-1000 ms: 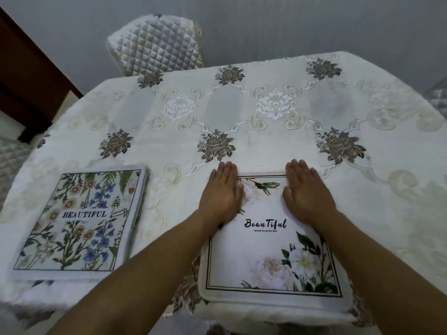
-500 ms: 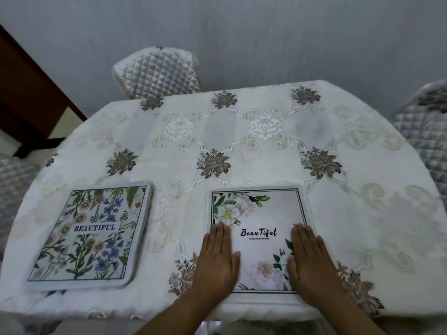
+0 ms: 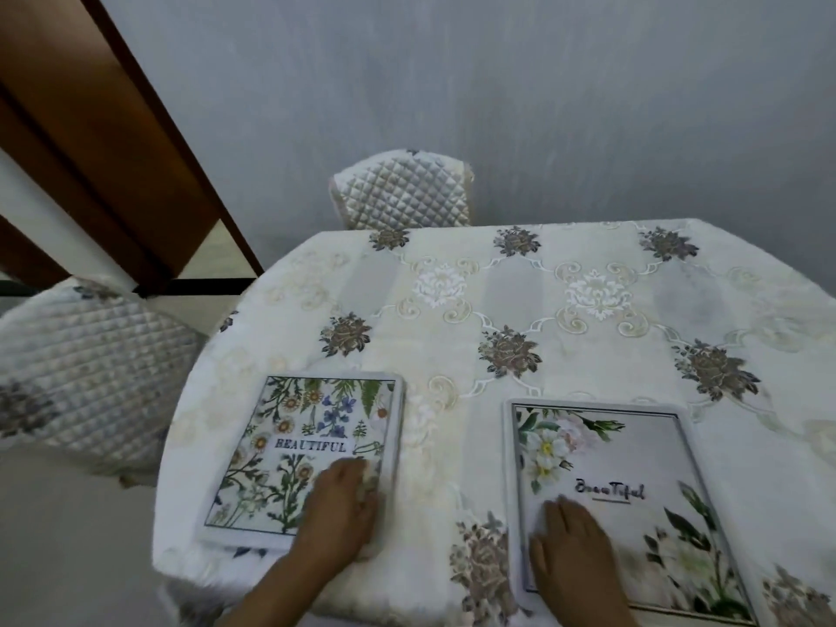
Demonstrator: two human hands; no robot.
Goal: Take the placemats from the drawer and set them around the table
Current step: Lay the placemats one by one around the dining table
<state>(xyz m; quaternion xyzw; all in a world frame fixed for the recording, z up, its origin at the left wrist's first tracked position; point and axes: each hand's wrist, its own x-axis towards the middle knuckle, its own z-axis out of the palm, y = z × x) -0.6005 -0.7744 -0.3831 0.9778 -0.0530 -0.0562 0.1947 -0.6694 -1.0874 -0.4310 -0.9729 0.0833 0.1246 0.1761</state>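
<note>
Two placemats lie on the table (image 3: pixel 520 300), which wears a white floral cloth. The left placemat (image 3: pixel 298 441) has blue and yellow flowers and the word BEAUTIFUL. My left hand (image 3: pixel 339 513) rests flat on its near right corner, fingers straight. The right placemat (image 3: pixel 633 481) shows white flowers and a black frame line. My right hand (image 3: pixel 574 549) lies flat on its near left part. Both hands are blurred by motion.
A quilted chair (image 3: pixel 402 192) stands at the far side of the table, and a second quilted chair (image 3: pixel 86 368) stands at the left. A brown wooden door frame (image 3: pixel 104 142) runs along the upper left. A grey wall is behind.
My left hand has left the white-flower placemat and come down on the blue-flower one. My right hand has shifted to the left part of the white-flower placemat. The view has swung left.
</note>
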